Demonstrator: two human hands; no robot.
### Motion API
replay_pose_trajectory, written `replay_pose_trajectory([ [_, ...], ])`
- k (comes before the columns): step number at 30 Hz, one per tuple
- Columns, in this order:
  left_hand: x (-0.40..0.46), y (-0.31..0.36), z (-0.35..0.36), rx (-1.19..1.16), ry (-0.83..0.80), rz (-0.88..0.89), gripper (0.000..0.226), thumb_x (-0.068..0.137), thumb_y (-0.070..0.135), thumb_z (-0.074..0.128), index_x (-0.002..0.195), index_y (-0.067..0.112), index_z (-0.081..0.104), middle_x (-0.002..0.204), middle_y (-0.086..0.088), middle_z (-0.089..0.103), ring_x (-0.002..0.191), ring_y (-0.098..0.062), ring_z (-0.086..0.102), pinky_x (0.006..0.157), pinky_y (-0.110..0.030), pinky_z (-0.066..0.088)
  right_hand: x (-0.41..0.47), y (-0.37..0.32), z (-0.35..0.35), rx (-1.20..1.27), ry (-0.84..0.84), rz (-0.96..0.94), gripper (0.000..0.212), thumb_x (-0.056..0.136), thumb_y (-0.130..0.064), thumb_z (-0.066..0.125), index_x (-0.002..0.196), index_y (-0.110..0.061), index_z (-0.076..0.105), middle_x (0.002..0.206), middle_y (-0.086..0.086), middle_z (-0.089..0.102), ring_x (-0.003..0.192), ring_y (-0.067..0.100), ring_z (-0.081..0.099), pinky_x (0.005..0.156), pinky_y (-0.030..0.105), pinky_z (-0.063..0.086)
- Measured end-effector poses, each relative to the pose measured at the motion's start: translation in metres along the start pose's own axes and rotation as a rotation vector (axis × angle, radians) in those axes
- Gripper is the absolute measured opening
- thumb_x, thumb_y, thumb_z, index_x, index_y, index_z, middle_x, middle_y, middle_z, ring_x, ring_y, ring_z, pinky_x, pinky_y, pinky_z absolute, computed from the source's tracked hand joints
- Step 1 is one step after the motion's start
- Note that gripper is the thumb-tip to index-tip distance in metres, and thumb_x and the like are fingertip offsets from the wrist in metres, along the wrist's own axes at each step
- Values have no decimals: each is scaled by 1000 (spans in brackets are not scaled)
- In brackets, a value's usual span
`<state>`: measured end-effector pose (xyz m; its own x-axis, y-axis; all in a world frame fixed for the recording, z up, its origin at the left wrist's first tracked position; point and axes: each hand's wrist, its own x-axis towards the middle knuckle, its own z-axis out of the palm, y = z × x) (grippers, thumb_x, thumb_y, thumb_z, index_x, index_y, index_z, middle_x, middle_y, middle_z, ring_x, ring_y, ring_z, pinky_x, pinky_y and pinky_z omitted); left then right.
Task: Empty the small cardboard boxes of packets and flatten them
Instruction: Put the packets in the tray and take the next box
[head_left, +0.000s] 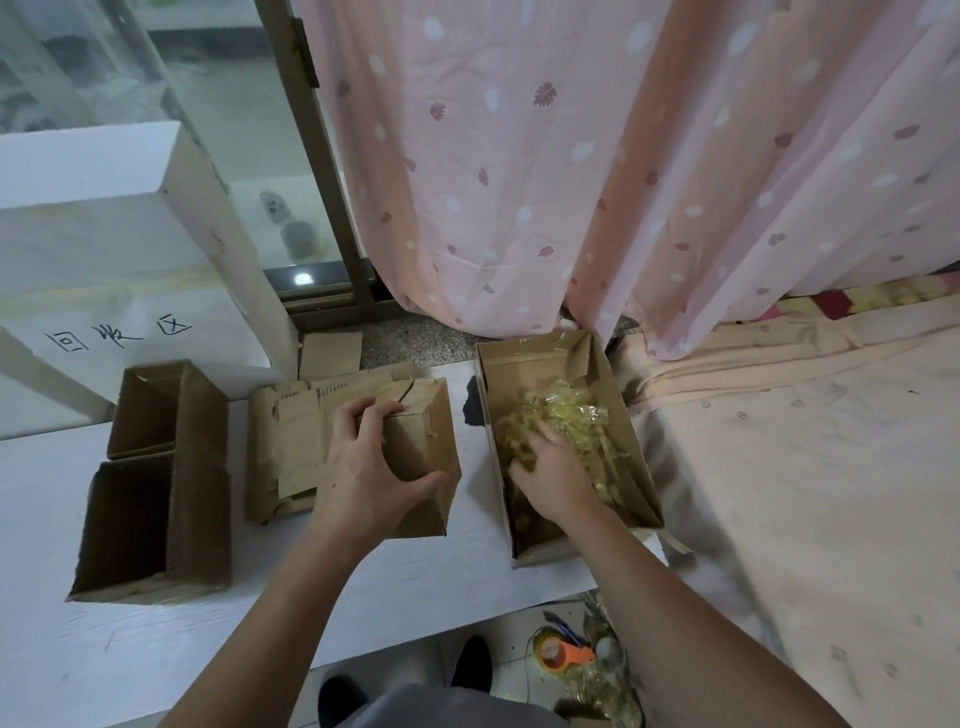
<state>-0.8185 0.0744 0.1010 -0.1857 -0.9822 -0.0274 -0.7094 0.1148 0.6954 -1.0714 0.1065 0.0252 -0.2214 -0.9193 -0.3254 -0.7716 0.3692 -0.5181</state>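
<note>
I'm gripping the small box with my left hand, fingers over its far edge and thumb on the near side, probably steadying it on the flat pile for crushing; it's sitting mid-table, long axis running away from me; my right hand is digging into the packets in the open box just right of it, fingers buried so I can't tell if they're closed; two empties are waiting on the left.
</note>
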Motion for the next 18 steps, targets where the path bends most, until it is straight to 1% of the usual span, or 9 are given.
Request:
replay_pose_trajectory([
  [2, 0, -2, -2, 6, -4, 10, 96, 62, 52, 96, 141, 40, 42, 152, 11, 24, 132, -17, 37, 108, -47, 51, -2, -24, -15, 35, 11, -74, 62, 98, -36, 59, 156, -24, 40, 169, -8, 17, 134, 25, 53, 112, 43, 45],
  [5, 0, -2, -10, 0, 23, 12, 95, 63, 47, 97, 141, 37, 44, 156, 11, 16, 140, -20, 31, 112, -46, 45, -7, -67, -34, 59, -30, -175, 63, 99, -42, 56, 157, -34, 35, 169, -15, 15, 146, 19, 39, 119, 41, 35],
  [7, -2, -1, -18, 6, 59, 15, 94, 64, 45, 97, 142, 35, 45, 160, 10, 11, 145, -23, 27, 112, -42, 42, -12, -97, -42, 133, -101, -252, 65, 99, -49, 55, 158, -40, 30, 168, -17, 15, 148, 18, 36, 122, 44, 30],
  [9, -3, -1, -26, -5, 93, 24, 93, 65, 43, 97, 142, 35, 47, 163, 7, 12, 146, -25, 29, 111, -38, 40, -21, -126, -45, 182, -200, -319, 71, 97, -58, 55, 158, -48, 20, 167, -16, 18, 149, 18, 35, 122, 46, 29],
  [11, -3, -3, -35, -27, 99, 16, 90, 66, 40, 97, 141, 34, 49, 163, 2, 16, 145, -26, 33, 112, -38, 40, -28, -148, -41, 192, -263, -334, 80, 94, -63, 57, 159, -48, 13, 165, -8, 30, 147, 19, 37, 118, 44, 35],
  [13, -4, -11, -45, -52, 91, -8, 84, 70, 35, 96, 141, 32, 52, 162, 0, 20, 143, -26, 38, 113, -40, 44, -33, -165, -33, 222, -234, -319, 87, 89, -67, 60, 159, -45, 14, 160, -2, 40, 143, 20, 44, 115, 44, 40],
  [15, -7, -25, -57, -64, 90, 25, 71, 76, 32, 92, 138, 32, 57, 162, -1, 25, 143, -22, 40, 113, -37, 44, -35, -175, -22, 297, -203, -311, 87, 84, -69, 63, 156, -44, 22, 154, -1, 49, 135, 18, 52, 112, 44, 46],
  [16, -10, -33, -62, -56, 88, 58, 62, 81, 30, 89, 136, 31, 61, 162, 0, 29, 143, -19, 42, 112, -35, 43, -36, -179, -16, 319, -194, -305, 83, 83, -69, 63, 153, -44, 26, 150, -4, 53, 132, 15, 55, 109, 42, 48],
  [18, -16, -49, -72, -41, 80, 119, 44, 88, 27, 83, 128, 28, 68, 163, 2, 34, 143, -13, 43, 112, -31, 44, -42, -187, -5, 328, -174, -312, 70, 88, -63, 64, 149, -41, 35, 142, -12, 54, 127, 9, 53, 105, 33, 47],
])
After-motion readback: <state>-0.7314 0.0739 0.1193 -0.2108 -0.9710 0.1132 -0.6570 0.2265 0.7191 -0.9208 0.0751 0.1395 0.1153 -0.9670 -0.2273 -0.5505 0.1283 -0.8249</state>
